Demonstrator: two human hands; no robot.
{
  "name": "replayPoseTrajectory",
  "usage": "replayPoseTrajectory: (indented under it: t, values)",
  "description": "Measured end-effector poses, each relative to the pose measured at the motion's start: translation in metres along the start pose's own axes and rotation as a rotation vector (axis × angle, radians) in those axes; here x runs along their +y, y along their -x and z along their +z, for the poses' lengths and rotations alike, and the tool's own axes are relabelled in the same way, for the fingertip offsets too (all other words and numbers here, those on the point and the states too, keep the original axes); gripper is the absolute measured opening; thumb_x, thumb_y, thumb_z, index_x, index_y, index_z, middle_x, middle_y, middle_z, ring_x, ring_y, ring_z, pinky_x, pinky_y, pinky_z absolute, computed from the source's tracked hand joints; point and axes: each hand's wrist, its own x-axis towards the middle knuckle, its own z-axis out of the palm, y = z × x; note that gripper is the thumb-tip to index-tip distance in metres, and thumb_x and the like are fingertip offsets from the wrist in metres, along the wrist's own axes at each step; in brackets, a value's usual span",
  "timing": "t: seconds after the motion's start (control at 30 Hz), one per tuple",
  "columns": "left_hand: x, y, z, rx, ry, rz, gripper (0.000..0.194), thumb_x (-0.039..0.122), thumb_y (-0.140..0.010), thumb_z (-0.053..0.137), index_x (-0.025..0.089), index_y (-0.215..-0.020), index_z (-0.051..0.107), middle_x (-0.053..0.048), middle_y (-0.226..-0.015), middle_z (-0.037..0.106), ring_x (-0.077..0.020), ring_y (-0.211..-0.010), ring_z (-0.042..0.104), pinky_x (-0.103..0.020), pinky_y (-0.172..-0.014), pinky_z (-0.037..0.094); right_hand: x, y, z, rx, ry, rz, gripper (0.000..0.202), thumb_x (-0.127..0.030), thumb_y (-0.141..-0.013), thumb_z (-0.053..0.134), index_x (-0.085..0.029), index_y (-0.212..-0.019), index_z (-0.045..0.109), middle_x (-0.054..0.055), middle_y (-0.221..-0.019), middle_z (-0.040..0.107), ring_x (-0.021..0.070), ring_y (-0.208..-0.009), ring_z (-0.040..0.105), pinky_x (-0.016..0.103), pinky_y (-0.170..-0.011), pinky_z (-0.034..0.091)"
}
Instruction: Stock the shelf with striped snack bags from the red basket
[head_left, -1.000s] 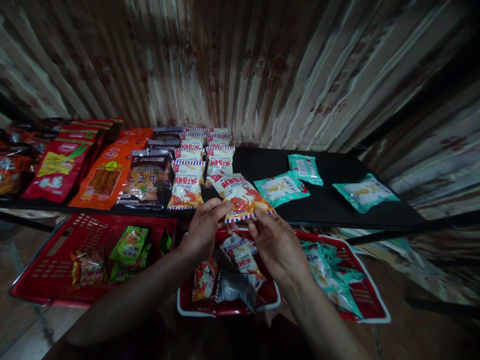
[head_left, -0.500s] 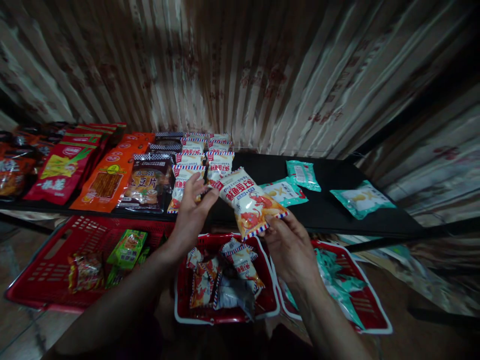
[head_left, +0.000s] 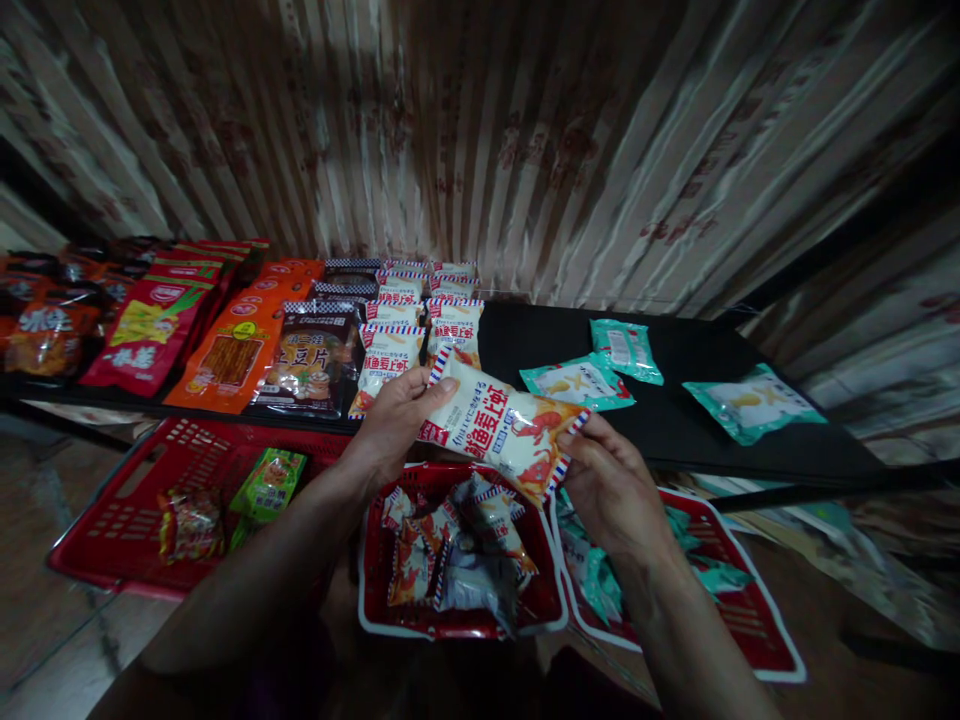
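A white and orange snack bag with striped ends is stretched between both hands, above the middle red basket. My left hand pinches its left end, thumb on top. Its right end is gripped by my right hand. Matching bags stand in two columns on the black shelf, just behind my left hand. More of them lie jumbled in the middle basket, together with a greyish packet.
Teal packets lie on the shelf's right part. Brown, orange and pink bags line its left part. A red basket with green packets sits lower left; another with teal packets sits lower right.
My left hand has closed on the bag's left end, where its fingers were apart before. The bag has turned to lie more level. The whole view has shifted slightly.
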Motion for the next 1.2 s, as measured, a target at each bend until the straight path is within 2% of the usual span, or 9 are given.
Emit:
replayPoseTrajectory:
  t: [0.2, 0.33, 0.5, 0.67, 0.73, 0.83, 0.93, 1.03, 1.2]
  values:
    - [-0.001, 0.000, 0.001, 0.047, -0.051, 0.053, 0.019, 0.033, -0.070, 0.067, 0.018, -0.077, 0.058, 0.002, -0.062, 0.063, -0.0111, -0.049, 0.056, -0.024, -0.049, 0.047, -0.001, 0.001, 0.004, 0.042, -0.023, -0.050, 0.017, -0.032, -0.067, 0.073, -0.025, -0.075, 0.060, -0.004, -0.065, 0.062, 0.0125, -0.054, 0.055, 0.025, -0.052, 0.046]
    - [-0.003, -0.001, 0.000, 0.056, -0.070, 0.074, 0.018, 0.033, -0.070, 0.066, 0.019, -0.078, 0.059, 0.003, -0.062, 0.063, -0.0114, -0.050, 0.056, -0.023, -0.048, 0.047, 0.002, -0.001, 0.003, 0.122, -0.047, -0.109, 0.025, -0.036, -0.064, 0.078, -0.026, -0.078, 0.060, -0.005, -0.071, 0.064, 0.0112, -0.057, 0.056, 0.023, -0.052, 0.046]
    - [-0.005, -0.002, 0.000, 0.046, -0.069, 0.154, 0.015, 0.030, -0.072, 0.066, 0.017, -0.077, 0.060, 0.001, -0.068, 0.066, -0.0110, -0.060, 0.060, -0.021, -0.058, 0.048, 0.007, -0.006, -0.004, 0.166, 0.026, -0.149, 0.025, -0.030, -0.064, 0.080, -0.025, -0.083, 0.064, -0.004, -0.076, 0.066, 0.0110, -0.068, 0.060, 0.023, -0.063, 0.049]
    - [0.000, 0.003, 0.002, -0.045, -0.005, 0.175, 0.030, 0.032, -0.075, 0.067, 0.021, -0.102, 0.060, -0.001, -0.091, 0.070, -0.0142, -0.077, 0.065, -0.026, -0.075, 0.050, 0.008, -0.005, -0.007, 0.251, 0.120, -0.249, 0.025, -0.031, -0.065, 0.079, -0.024, -0.084, 0.065, -0.002, -0.080, 0.067, 0.0128, -0.073, 0.061, 0.025, -0.067, 0.050]
    - [0.003, 0.006, 0.004, -0.033, -0.004, 0.158, 0.026, 0.032, -0.075, 0.067, 0.020, -0.097, 0.061, -0.001, -0.089, 0.069, -0.0139, -0.076, 0.065, -0.026, -0.075, 0.050, 0.007, -0.003, -0.007, 0.245, 0.181, -0.266, 0.024, -0.032, -0.066, 0.078, -0.024, -0.084, 0.064, -0.002, -0.080, 0.068, 0.0133, -0.073, 0.061, 0.026, -0.067, 0.050]
    - [0.004, 0.006, 0.007, 0.053, 0.013, 0.138, 0.019, 0.030, -0.070, 0.070, 0.019, -0.084, 0.061, 0.002, -0.078, 0.068, -0.0130, -0.071, 0.063, -0.025, -0.069, 0.050, 0.007, 0.001, -0.007, 0.216, 0.299, -0.292, 0.021, -0.034, -0.069, 0.075, -0.024, -0.084, 0.064, -0.002, -0.075, 0.065, 0.0133, -0.068, 0.060, 0.026, -0.063, 0.049]
    - [0.000, 0.003, 0.007, 0.130, 0.074, 0.205, 0.021, 0.029, -0.067, 0.072, 0.019, -0.079, 0.058, 0.004, -0.074, 0.066, -0.0113, -0.066, 0.060, -0.024, -0.066, 0.049, 0.009, 0.003, -0.008, 0.164, 0.472, -0.423, 0.013, -0.032, -0.074, 0.070, -0.024, -0.082, 0.062, -0.001, -0.079, 0.061, 0.0145, -0.073, 0.058, 0.028, -0.066, 0.048]
    - [-0.004, 0.000, 0.005, 0.122, 0.102, 0.272, 0.021, 0.028, -0.067, 0.072, 0.019, -0.079, 0.057, 0.002, -0.081, 0.067, -0.0112, -0.073, 0.060, -0.023, -0.070, 0.047, 0.011, 0.003, -0.009, 0.087, 0.597, -0.587, 0.005, -0.025, -0.079, 0.064, -0.024, -0.083, 0.061, 0.001, -0.089, 0.058, 0.0168, -0.087, 0.057, 0.031, -0.074, 0.048]
    - [-0.001, 0.002, 0.004, 0.124, 0.040, 0.310, 0.013, 0.023, -0.071, 0.069, 0.019, -0.082, 0.063, 0.000, -0.108, 0.064, -0.0114, -0.088, 0.057, -0.023, -0.080, 0.044, 0.005, 0.008, -0.007, 0.016, 0.580, -0.674, 0.008, -0.018, -0.083, 0.057, -0.025, -0.087, 0.058, 0.005, -0.103, 0.058, 0.0210, -0.098, 0.058, 0.034, -0.071, 0.053]
